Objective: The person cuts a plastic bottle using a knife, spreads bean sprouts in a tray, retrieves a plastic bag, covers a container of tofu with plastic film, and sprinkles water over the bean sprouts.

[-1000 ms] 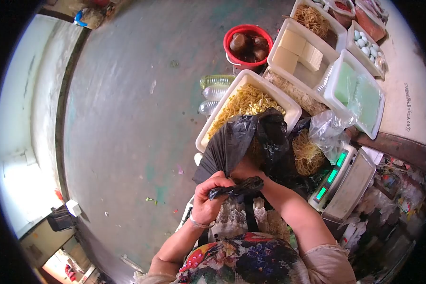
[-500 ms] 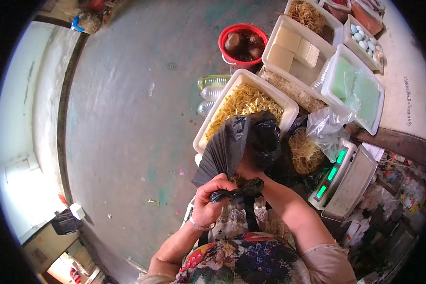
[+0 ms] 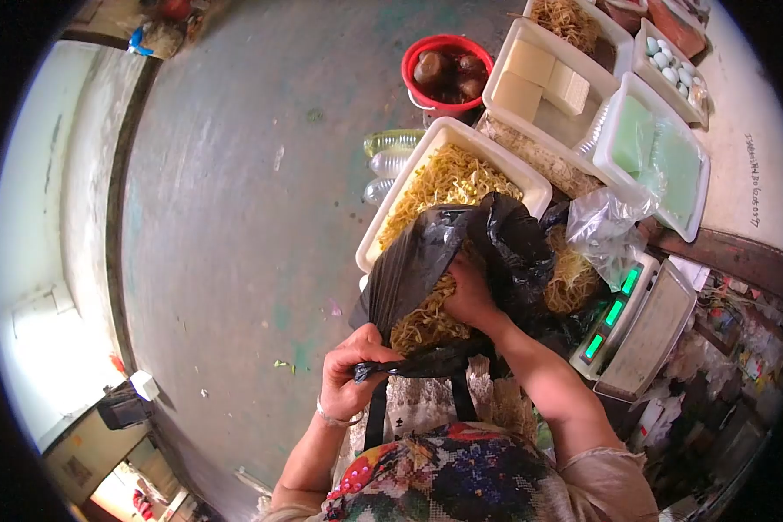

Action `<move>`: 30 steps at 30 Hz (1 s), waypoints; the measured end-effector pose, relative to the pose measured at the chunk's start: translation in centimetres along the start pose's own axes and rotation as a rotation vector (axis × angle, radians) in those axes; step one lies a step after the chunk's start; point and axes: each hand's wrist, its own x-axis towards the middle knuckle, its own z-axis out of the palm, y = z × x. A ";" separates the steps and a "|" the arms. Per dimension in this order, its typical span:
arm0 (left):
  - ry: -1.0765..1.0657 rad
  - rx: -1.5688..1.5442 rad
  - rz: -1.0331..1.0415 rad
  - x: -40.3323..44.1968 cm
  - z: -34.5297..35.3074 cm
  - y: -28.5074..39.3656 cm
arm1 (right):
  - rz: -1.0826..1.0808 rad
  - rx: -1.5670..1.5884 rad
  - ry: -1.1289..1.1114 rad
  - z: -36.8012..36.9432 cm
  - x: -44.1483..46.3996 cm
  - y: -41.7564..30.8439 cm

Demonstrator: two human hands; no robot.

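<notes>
A black plastic bag (image 3: pixel 413 252) hangs open in front of my body, with yellowish bean sprouts (image 3: pixel 431 322) showing inside it. My left hand (image 3: pixel 352 370) is closed on the bunched near edge of the bag. Inside the bag's mouth, my right hand (image 3: pixel 471 296) touches the sprouts; its fingers are hidden among the sprouts and plastic. Just beyond, a white tub (image 3: pixel 367 248) of bean sprouts is partly covered by the bag.
A digital scale (image 3: pixel 648 326) with green displays stands at right, near a clear plastic bag (image 3: pixel 605 230) and stringy strands (image 3: pixel 570 274). Farther off are a red bucket (image 3: pixel 406 65), a tub with tofu-like blocks (image 3: pixel 531 78), a pale green tub (image 3: pixel 661 165) and eggs (image 3: pixel 665 61).
The bag's mouth has opened wider, revealing the sprouts inside. My left hand has moved left and down with the bag's edge; my right hand has come into clearer view inside.
</notes>
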 end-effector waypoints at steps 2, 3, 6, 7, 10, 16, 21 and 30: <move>-0.026 0.038 0.015 -0.1 -0.3 0.1 | -0.038 -0.011 0.031 -0.1 -0.6 0.2; -0.029 0.041 -0.005 -0.3 -0.5 0.0 | -0.075 -0.022 0.062 -0.1 -0.9 0.2; -0.037 0.030 -0.034 -0.7 -0.9 -0.1 | 0.083 0.144 0.057 -1.6 -1.6 -2.8; -0.046 0.021 -0.040 -0.7 -1.0 -0.1 | 0.082 0.142 0.056 -1.7 -1.9 -2.7; -0.057 0.022 -0.065 -1.1 -1.4 0.0 | 0.053 0.033 0.147 -2.0 -2.4 -2.5; -0.059 0.023 -0.066 -1.0 -1.4 0.0 | 0.045 0.186 0.244 -3.4 -2.8 -3.3; -0.031 0.042 -0.059 -1.1 -1.2 0.6 | -0.007 0.072 0.325 -3.1 -3.3 -1.4; -0.026 0.221 0.009 -1.5 -1.5 2.0 | 0.072 -0.216 0.006 -5.4 -3.2 -3.2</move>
